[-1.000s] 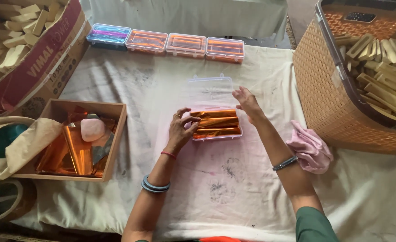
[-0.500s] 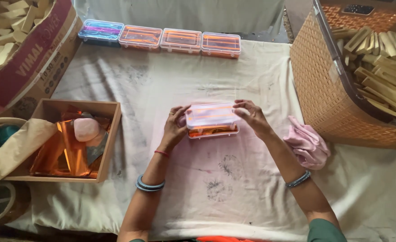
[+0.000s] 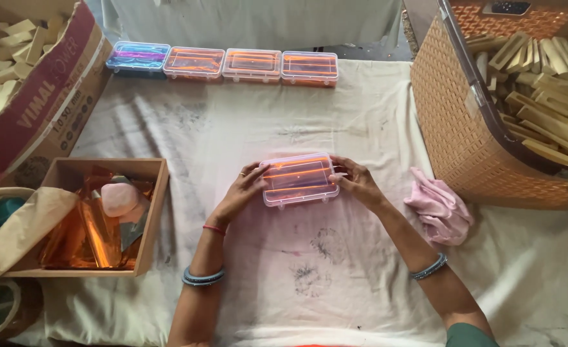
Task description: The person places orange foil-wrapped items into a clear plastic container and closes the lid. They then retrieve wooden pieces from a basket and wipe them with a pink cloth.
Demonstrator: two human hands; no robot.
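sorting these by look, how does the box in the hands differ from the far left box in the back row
The held box shows orange contents; the far-left box shows blue and purple. The held box sits mid-cloth between the left hand and right hand; the far-left box lies untouched in the row. Both are clear, lidded and rectangular.

Clear orange-filled box (image 3: pixel 298 179), pink cloth (image 3: pixel 439 205)

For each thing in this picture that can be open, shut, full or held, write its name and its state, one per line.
Clear plastic box: lid shut, held at both ends.
Left hand: gripping the box's left end.
Right hand: gripping the box's right end.
Four boxes in a row: lids shut, filled.
Wicker basket: open, holding wooden sticks.
Wooden tray: open, holding orange foil.
Pink cloth: crumpled.
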